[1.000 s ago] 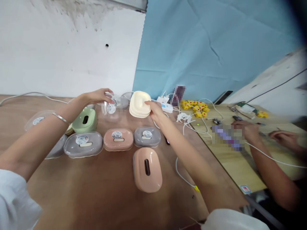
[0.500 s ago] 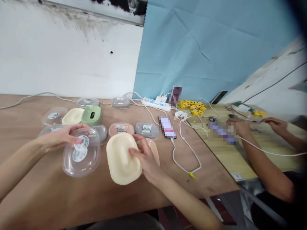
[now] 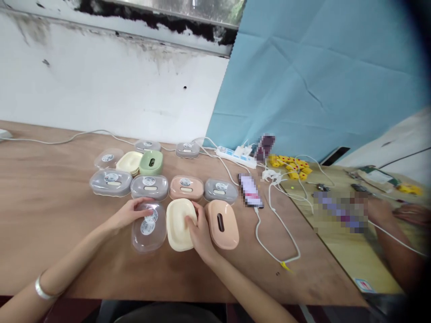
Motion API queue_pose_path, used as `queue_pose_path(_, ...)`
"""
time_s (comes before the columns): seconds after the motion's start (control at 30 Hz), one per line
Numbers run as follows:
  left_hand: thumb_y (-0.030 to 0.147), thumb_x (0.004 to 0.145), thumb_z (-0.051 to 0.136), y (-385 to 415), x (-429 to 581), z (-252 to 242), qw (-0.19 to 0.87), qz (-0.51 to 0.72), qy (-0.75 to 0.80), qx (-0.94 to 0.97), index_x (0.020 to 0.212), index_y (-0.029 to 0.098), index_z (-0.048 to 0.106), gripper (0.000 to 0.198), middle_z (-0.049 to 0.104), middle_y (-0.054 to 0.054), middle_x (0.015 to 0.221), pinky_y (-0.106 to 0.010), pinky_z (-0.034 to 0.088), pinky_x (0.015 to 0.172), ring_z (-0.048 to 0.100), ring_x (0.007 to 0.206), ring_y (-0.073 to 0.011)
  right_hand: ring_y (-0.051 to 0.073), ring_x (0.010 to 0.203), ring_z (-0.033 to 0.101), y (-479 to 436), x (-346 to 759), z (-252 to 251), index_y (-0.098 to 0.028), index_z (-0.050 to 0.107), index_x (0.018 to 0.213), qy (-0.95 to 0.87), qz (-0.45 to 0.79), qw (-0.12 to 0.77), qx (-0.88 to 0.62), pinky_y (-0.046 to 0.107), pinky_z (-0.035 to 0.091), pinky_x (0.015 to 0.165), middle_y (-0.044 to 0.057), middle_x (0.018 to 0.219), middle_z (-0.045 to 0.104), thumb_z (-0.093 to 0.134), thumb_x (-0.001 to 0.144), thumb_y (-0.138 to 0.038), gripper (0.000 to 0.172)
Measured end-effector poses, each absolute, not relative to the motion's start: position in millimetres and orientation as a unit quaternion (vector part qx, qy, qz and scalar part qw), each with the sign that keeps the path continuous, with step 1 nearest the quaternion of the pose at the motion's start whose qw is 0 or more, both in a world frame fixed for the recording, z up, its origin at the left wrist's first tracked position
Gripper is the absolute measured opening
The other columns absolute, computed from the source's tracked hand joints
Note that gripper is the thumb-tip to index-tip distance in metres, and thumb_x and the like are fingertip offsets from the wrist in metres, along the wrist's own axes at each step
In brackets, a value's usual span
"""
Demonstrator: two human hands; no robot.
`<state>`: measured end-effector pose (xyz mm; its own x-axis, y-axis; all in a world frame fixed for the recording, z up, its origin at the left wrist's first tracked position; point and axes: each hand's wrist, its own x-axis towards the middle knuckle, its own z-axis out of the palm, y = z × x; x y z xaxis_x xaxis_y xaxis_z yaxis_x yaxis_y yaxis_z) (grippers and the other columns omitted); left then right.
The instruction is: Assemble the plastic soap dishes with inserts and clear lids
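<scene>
My left hand grips the upper left edge of a clear plastic lid with two round stickers showing. In my right hand is a shallow cream tray, the thumb on its inner face and the fingers behind its right edge. Lid and tray are side by side, low over the table or touching it; which one I cannot tell. Just right of my right hand lies a peach box part with a dark slot. Behind my hands is a row of lidded soap boxes, among them a peach one and a grey one.
Farther back on the table are a green slotted part, stacked cream trays and another clear lid. To the right lie a phone, cables and a power strip. A co-worker's arm reaches over the neighbouring table.
Both hands have lowered the clear lid and the cream tray toward the table, bringing them closer together. The view has shifted, uncovering the peach slotted part and the row behind.
</scene>
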<state>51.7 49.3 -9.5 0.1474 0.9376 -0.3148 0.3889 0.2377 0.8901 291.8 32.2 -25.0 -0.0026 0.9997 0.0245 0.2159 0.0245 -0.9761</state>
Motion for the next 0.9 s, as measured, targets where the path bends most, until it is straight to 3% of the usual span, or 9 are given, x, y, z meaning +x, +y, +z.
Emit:
queue_pose_path(0.1,0.060,0.071,0.060,47,57,-17,0.451,0.286,0.623,0.572,0.115,0.020,0.057,0.060,0.066,-0.010,0.115,-0.040,0.049,0.091,0.061,0.106,-0.0301,0.025,0.119,0.053,32,291,-33,-0.019,0.045,0.125,-0.558,0.437,0.438,-0.553,0.043,0.041,0.104,0.013,0.126,0.056,0.049,0.076,-0.025,0.049)
queue_pose_path(0.2,0.061,0.075,0.054,42,57,-17,0.373,0.298,0.649,0.592,0.109,0.022,0.059,0.052,0.060,-0.012,0.120,-0.048,0.036,0.105,0.051,0.119,-0.0338,0.026,0.130,0.044,26,292,-39,-0.019,0.038,0.134,-0.570,0.414,0.425,-0.569,0.044,0.034,0.110,0.013,0.136,0.048,0.050,0.078,-0.028,0.057)
queue_pose_path(0.27,0.060,0.078,0.052,33,55,-14,0.344,0.302,0.658,0.598,0.116,0.024,0.054,0.053,0.055,-0.012,0.126,-0.049,0.032,0.108,0.046,0.125,-0.0332,0.026,0.136,0.037,19,296,-40,-0.017,0.032,0.139,-0.588,0.393,0.409,-0.577,0.045,0.031,0.112,0.015,0.144,0.040,0.051,0.081,-0.032,0.063)
queue_pose_path(0.4,0.058,0.073,0.063,4,49,-14,0.265,0.279,0.624,0.680,0.142,0.030,0.025,0.083,0.034,-0.012,0.145,-0.051,0.031,0.110,0.033,0.135,-0.0333,0.031,0.143,0.018,-3,306,-39,-0.020,0.016,0.147,-0.661,0.356,0.336,-0.569,0.052,0.020,0.115,0.016,0.154,0.020,0.064,0.076,-0.040,0.087)
queue_pose_path(0.5,0.061,0.059,0.074,-18,53,-26,0.193,0.236,0.585,0.751,0.147,0.037,0.013,0.109,0.013,-0.011,0.154,-0.058,0.029,0.108,0.019,0.139,-0.0406,0.036,0.145,0.006,-17,310,-39,-0.025,0.008,0.149,-0.723,0.320,0.264,-0.552,0.057,0.015,0.115,0.014,0.158,0.005,0.079,0.062,-0.036,0.113)
queue_pose_path(0.57,0.061,0.056,0.077,-26,58,-36,0.179,0.224,0.579,0.763,0.148,0.038,0.008,0.117,0.001,-0.011,0.156,-0.061,0.032,0.106,0.016,0.139,-0.0441,0.038,0.144,0.003,-21,309,-40,-0.027,0.006,0.149,-0.743,0.305,0.232,-0.549,0.059,0.017,0.113,0.015,0.158,-0.002,0.083,0.057,-0.033,0.121)
queue_pose_path(0.67,0.054,0.065,0.073,-26,63,-45,0.170,0.247,0.582,0.755,0.148,0.039,0.005,0.109,-0.007,-0.008,0.156,-0.059,0.034,0.106,0.012,0.141,-0.0420,0.037,0.144,0.004,-17,307,-42,-0.026,0.002,0.149,-0.757,0.280,0.227,-0.544,0.060,0.019,0.113,0.018,0.157,0.001,0.079,0.063,-0.029,0.116)
queue_pose_path(0.8,0.047,0.073,0.066,-17,50,-41,0.183,0.241,0.577,0.758,0.148,0.042,0.007,0.095,-0.004,-0.001,0.158,-0.051,0.037,0.108,0.014,0.142,-0.0365,0.034,0.144,0.012,-7,306,-46,-0.025,-0.003,0.149,-0.763,0.260,0.245,-0.539,0.057,0.022,0.113,0.019,0.156,0.011,0.073,0.071,-0.026,0.110)
queue_pose_path(0.9,0.046,0.074,0.066,-12,32,-39,0.189,0.204,0.559,0.781,0.147,0.044,0.007,0.094,-0.005,0.001,0.158,-0.050,0.040,0.106,0.016,0.142,-0.0374,0.034,0.144,0.014,-1,309,-47,-0.022,-0.003,0.149,-0.761,0.264,0.245,-0.539,0.056,0.022,0.113,0.020,0.156,0.013,0.074,0.070,-0.028,0.111)
